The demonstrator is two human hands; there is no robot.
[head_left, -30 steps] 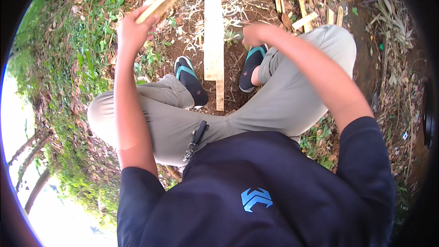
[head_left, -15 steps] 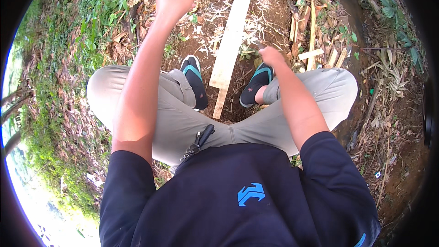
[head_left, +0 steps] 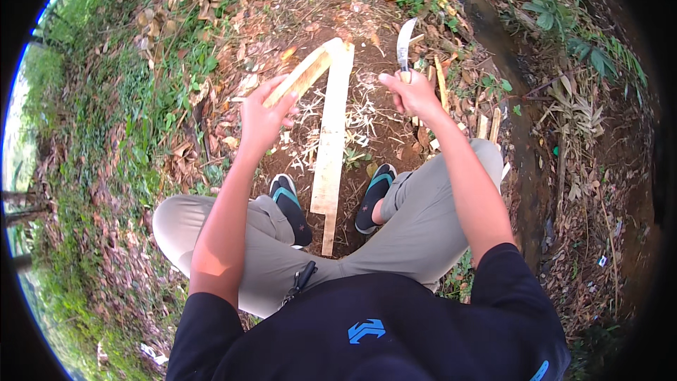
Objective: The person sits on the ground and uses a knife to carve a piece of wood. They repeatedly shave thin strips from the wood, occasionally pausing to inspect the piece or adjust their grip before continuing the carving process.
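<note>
Leaf-strewn dirt lay under the plank [head_left: 331,141]; beside it, left hand [head_left: 264,120] gripped a bamboo strip [head_left: 302,76], right hand [head_left: 412,92] clenched a curved knife [head_left: 403,44], whose slip might cut fingers.

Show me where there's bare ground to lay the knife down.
Barest patch: dark soil right of the long plank, between it and the right hand holding the knife. Left of the plank, shavings litter the ground under the left hand gripping a bamboo slat. Offcuts crowd the right.
</note>
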